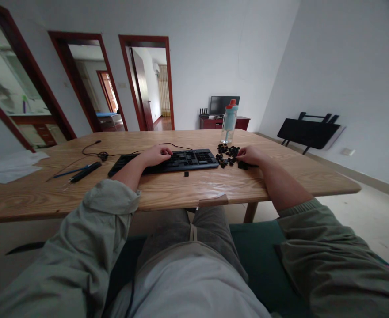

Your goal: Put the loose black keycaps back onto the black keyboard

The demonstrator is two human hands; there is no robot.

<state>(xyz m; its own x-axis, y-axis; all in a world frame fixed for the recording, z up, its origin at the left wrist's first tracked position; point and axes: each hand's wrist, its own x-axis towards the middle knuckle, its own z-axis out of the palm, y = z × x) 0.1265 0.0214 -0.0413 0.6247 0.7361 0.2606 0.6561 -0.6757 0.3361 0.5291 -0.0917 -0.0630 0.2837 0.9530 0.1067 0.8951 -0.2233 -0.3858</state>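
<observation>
A black computer keyboard [194,165] lies on the wooden table, with several key positions bare of caps. My left hand [156,155] rests over its left half, fingers curled in and thumb close to the forefinger; anything between them is hidden. To the right of the keyboard is a loose pile of black keycaps [226,154]. At the pile's right edge my right hand [251,155] is closed in a pinch, its fingertips on a keycap there. One single keycap [186,174] lies apart in front of the keyboard.
A clear bottle [228,123] with a red lid stands behind the keycaps. Left of the keyboard lie a black-handled tool [85,172], a thin blue tool [71,171] and a bundled cable [102,155]. White paper [12,165] covers the table's left end. Tape [212,201] marks the front edge.
</observation>
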